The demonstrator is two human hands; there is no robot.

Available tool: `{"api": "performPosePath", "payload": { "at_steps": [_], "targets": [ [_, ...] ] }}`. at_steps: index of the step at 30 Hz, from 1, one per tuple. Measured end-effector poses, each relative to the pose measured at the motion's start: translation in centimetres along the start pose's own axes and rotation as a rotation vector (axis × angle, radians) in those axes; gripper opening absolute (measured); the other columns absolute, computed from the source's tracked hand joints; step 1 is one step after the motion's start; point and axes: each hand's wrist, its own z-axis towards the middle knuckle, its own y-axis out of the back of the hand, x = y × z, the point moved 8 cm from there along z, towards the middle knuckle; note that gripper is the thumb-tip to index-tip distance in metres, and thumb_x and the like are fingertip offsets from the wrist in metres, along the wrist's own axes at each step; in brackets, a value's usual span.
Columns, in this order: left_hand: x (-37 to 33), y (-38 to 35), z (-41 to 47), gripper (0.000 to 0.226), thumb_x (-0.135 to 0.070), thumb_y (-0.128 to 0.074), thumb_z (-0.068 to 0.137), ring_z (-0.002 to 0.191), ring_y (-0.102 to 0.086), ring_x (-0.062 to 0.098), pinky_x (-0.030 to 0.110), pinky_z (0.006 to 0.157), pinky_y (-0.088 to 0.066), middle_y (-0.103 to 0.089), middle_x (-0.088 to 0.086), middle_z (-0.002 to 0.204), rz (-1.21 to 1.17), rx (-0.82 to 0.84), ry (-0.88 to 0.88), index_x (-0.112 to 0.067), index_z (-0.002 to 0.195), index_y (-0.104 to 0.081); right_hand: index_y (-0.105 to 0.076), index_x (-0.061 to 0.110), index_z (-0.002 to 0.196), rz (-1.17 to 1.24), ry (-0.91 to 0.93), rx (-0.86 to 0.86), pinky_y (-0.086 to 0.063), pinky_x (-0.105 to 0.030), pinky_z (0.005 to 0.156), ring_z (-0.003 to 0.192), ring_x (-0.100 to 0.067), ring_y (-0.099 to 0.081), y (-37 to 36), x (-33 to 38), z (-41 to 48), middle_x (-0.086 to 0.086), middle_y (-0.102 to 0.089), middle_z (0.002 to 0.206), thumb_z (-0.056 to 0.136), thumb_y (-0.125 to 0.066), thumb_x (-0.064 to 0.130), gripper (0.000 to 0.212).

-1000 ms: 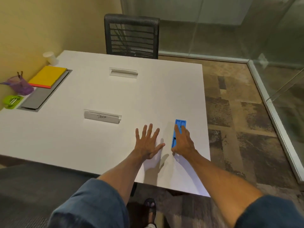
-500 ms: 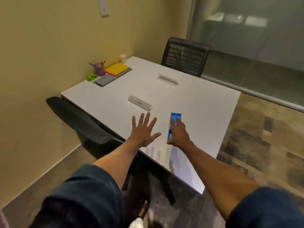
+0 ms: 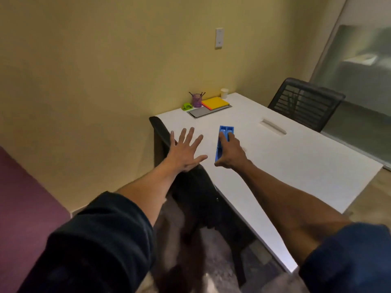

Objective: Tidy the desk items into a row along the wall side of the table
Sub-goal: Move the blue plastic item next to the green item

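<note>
My right hand (image 3: 231, 153) grips a long blue tray (image 3: 223, 138) from above and holds it over the white table (image 3: 296, 166), thumb on its left side. My left hand (image 3: 184, 153) is spread flat with straight fingers above the table's near-left corner and holds nothing. Along the wall side stand a green stapler (image 3: 187, 106), a purple pen cup (image 3: 197, 100), a yellow notebook (image 3: 215, 102) and a white paper cup (image 3: 224, 93).
A grey cable flap (image 3: 201, 112) lies under the notebook. A clear nameplate (image 3: 273, 126) sits mid-table. One black chair (image 3: 190, 176) is tucked in at the near-left edge, another black mesh chair (image 3: 304, 102) at the far side. Glass partition at right.
The view has swung round the table toward the wall. My right hand has carried the blue tray from the aisle-side edge toward the wall side; my left hand stays spread beside it.
</note>
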Motion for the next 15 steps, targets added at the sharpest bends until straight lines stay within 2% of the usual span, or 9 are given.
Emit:
{"api": "performPosePath", "payload": {
  "at_steps": [7,9,13,15],
  "targets": [
    [10.5,1.8,-3.5,0.079,-0.073,-0.022,0.089,0.148,0.010,0.032,0.065,0.111,0.010,0.013,0.008,0.162,0.014,-0.003,0.168,-0.033,0.154,0.000,-0.023,0.019,0.143,0.034,0.140,0.043,-0.049,-0.043,0.096,0.126,-0.031,-0.037,-0.1,11.4,3.8,-0.015,-0.026,0.145,0.061,-0.088,0.027,0.105],
    [15.9,1.7,-5.8,0.078,-0.071,-0.024,0.090,0.149,0.009,0.032,0.065,0.113,0.008,0.012,0.007,0.162,0.002,0.001,0.225,-0.033,0.154,-0.001,-0.023,0.018,0.144,0.047,0.206,0.064,-0.050,-0.045,0.096,0.126,-0.032,-0.036,-1.8,16.9,4.6,-0.015,-0.026,0.145,0.062,-0.087,0.027,0.104],
    [21.5,0.8,-8.1,0.078,-0.072,-0.024,0.090,0.149,0.008,0.031,0.063,0.112,0.010,0.012,0.007,0.162,0.006,0.019,0.291,-0.033,0.154,-0.002,-0.012,0.018,0.153,0.065,0.268,0.106,-0.043,-0.046,0.105,0.134,-0.033,-0.029,-4.4,22.4,4.9,-0.013,-0.021,0.150,0.066,-0.085,0.029,0.113],
    [26.4,0.3,-9.8,0.078,-0.072,-0.024,0.089,0.149,0.008,0.031,0.063,0.112,0.010,0.012,0.007,0.162,-0.007,0.017,0.338,-0.033,0.154,-0.002,-0.013,0.018,0.152,0.072,0.322,0.119,-0.044,-0.046,0.103,0.132,-0.032,-0.031,-6.5,27.5,5.4,-0.013,-0.024,0.147,0.066,-0.085,0.028,0.112]
  ]
}}
